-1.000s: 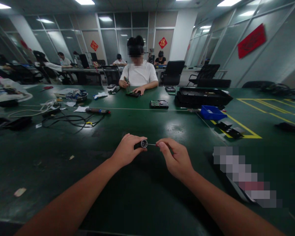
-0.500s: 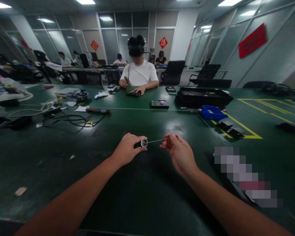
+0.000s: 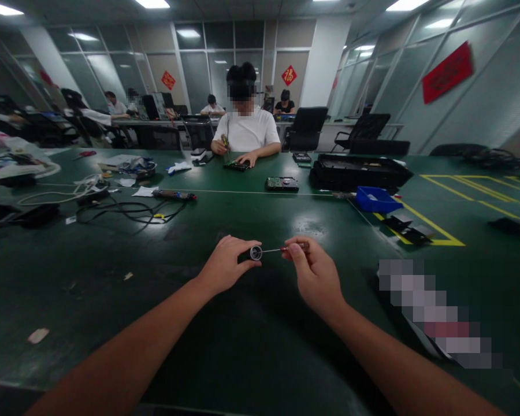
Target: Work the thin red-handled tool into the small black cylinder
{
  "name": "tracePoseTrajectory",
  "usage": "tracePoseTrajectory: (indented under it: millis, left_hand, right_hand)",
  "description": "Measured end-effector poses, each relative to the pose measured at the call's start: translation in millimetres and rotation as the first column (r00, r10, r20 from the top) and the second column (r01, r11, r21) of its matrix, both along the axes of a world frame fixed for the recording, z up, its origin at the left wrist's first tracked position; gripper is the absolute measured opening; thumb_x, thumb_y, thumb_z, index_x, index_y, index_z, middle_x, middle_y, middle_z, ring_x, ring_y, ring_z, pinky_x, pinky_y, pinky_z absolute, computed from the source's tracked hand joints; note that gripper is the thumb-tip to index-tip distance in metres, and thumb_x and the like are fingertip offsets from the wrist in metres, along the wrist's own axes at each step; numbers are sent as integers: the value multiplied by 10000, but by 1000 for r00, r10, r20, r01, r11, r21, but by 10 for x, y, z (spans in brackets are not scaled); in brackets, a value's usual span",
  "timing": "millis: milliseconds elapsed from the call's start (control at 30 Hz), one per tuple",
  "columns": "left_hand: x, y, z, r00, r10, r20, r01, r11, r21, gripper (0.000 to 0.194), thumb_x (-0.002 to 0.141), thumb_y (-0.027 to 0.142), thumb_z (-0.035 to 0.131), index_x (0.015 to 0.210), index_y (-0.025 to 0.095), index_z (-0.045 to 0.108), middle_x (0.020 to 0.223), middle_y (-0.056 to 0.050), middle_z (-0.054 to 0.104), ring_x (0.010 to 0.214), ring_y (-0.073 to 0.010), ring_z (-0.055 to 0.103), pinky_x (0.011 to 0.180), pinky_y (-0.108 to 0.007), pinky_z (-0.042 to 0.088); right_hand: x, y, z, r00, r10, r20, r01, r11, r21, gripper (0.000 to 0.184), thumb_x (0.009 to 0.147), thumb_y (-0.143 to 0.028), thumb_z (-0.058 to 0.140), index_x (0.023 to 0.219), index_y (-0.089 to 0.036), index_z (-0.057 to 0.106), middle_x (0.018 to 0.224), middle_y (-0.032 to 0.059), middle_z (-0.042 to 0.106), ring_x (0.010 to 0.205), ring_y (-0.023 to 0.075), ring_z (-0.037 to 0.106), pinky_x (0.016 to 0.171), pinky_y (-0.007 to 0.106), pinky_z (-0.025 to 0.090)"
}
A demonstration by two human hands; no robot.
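Observation:
My left hand (image 3: 227, 261) is closed around a small dark cylinder with a silver ring-shaped end (image 3: 256, 253), held between thumb and fingers. The ring's open face is turned toward me. In my right hand (image 3: 315, 266) is a screwdriver (image 3: 302, 247) with a reddish handle, gripped between thumb and fingers. Its thin metal shaft points left, and the tip reaches the silver ring; whether it sits on a screw inside is too small to tell. Both hands are above the green table (image 3: 242, 352).
Ahead lie a hard drive (image 3: 282, 184), a black case (image 3: 359, 171) and a blue bin (image 3: 376, 199). Black cables (image 3: 130, 214) and a dark rod-like tool (image 3: 173, 195) are to the left. A blurred-out object (image 3: 437, 315) lies at right. Opposite, a co-worker (image 3: 246, 130) handles another drive.
My right hand has turned and shifted its fingers around the screwdriver, so more of the reddish handle shows. My left hand and the cylinder have hardly moved.

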State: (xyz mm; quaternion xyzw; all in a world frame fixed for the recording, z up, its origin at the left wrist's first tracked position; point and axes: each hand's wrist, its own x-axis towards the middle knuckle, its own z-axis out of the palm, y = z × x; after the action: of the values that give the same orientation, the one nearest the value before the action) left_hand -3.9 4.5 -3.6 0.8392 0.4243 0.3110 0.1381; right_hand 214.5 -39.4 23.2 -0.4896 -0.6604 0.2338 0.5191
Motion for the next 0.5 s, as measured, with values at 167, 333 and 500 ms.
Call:
tracePoseTrajectory:
  millis: [167, 333, 500]
  left_hand:
    - [1, 1, -5, 1000, -11, 8, 11, 1000, 12, 386, 867, 330, 744, 1236, 270, 648, 1182, -6, 729, 1074, -229, 638, 954, -414, 416]
    - [12, -14, 1, 1000, 1, 11, -1, 1000, 11, 382, 866, 330, 743, 1232, 265, 655, 1174, -15, 733, 1063, -234, 644, 938, -415, 428]
    - [9, -15, -1, 1000, 7, 16, -8, 1000, 16, 374, 875, 334, 732, 1236, 271, 654, 1176, -17, 732, 1060, -235, 645, 947, -423, 435]
  right_hand:
    - [42, -18, 74, 973, -82, 214, 73, 996, 50, 287, 893, -465, 658, 778, -203, 687, 648, 4, 692, 569, 155, 638, 547, 270, 427]
    - [48, -34, 67, 954, -101, 283, 59, 987, 150, 315, 870, -479, 690, 726, -199, 698, 580, -17, 655, 479, 119, 564, 489, 250, 375]
    - [42, -51, 58, 935, -63, 348, -15, 976, 217, 226, 908, -397, 657, 831, -190, 703, 691, 11, 695, 571, 141, 619, 552, 265, 435]
